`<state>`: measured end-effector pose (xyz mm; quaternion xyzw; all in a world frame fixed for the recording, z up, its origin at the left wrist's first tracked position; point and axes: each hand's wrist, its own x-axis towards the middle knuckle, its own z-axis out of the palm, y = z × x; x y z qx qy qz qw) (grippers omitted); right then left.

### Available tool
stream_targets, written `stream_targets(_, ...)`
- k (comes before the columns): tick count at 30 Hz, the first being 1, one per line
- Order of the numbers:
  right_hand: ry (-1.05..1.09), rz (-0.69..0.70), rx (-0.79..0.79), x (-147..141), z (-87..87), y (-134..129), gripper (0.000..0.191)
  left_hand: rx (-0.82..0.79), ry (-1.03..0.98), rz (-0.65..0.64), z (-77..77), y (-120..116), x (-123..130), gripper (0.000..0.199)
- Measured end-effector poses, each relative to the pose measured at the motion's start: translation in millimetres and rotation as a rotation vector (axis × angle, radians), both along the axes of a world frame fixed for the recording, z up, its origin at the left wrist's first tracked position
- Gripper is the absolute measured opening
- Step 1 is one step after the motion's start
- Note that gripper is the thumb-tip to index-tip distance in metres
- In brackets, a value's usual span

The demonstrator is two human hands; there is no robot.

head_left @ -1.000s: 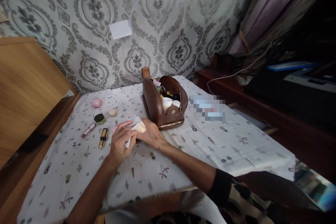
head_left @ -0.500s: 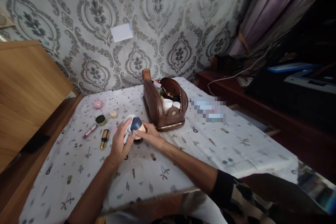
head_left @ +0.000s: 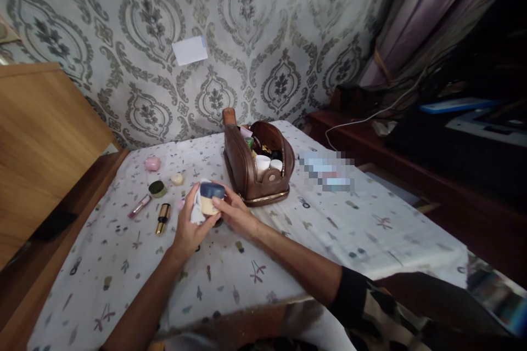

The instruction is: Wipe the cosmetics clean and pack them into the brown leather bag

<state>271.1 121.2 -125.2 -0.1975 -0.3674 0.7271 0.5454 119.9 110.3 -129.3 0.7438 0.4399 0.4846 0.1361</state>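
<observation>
A cream-coloured jar with a dark blue lid (head_left: 211,191) is held between both hands above the table. My left hand (head_left: 190,230) presses a white cloth (head_left: 197,211) against the jar's left side. From the right, my right hand (head_left: 239,216) grips the jar, its thumb on the front. Just beyond my hands stands an unzipped brown toiletry bag (head_left: 239,167) with white-capped containers (head_left: 262,164) and other items inside. A dark round thing beneath my hands is mostly hidden.
Left of my hands lie a gold-and-black tube (head_left: 163,219), a pink lip gloss (head_left: 140,206), a green jar (head_left: 157,189), a cream-coloured round item (head_left: 177,179) and a pink jar (head_left: 152,163). A blurred-out item (head_left: 327,170) lies right of the bag. A wooden panel (head_left: 49,148) borders the left.
The jar has turned in my hands, from tilted to more upright, so its front now shows. My right thumb has shifted slightly on it.
</observation>
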Motion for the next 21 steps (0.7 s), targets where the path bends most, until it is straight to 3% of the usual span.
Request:
stream_targets(9,-0.033,-0.015,-0.036,-2.9,-2.5,-1.7,0.059,0.093,0.034,0.068,-1.8,1.9,1.4,0.067)
stream_targets(16,-0.033,0.07,-0.016,0.1,-5.7,1.8,0.068,-0.096,-0.082,0.014,17.6,-1.7,-6.0,0.055)
stream_targets(21,-0.042,0.106,0.01,1.9,-5.9,2.1,0.084,-0.135,-0.087,0.006,20.0,1.7,-13.4,0.055)
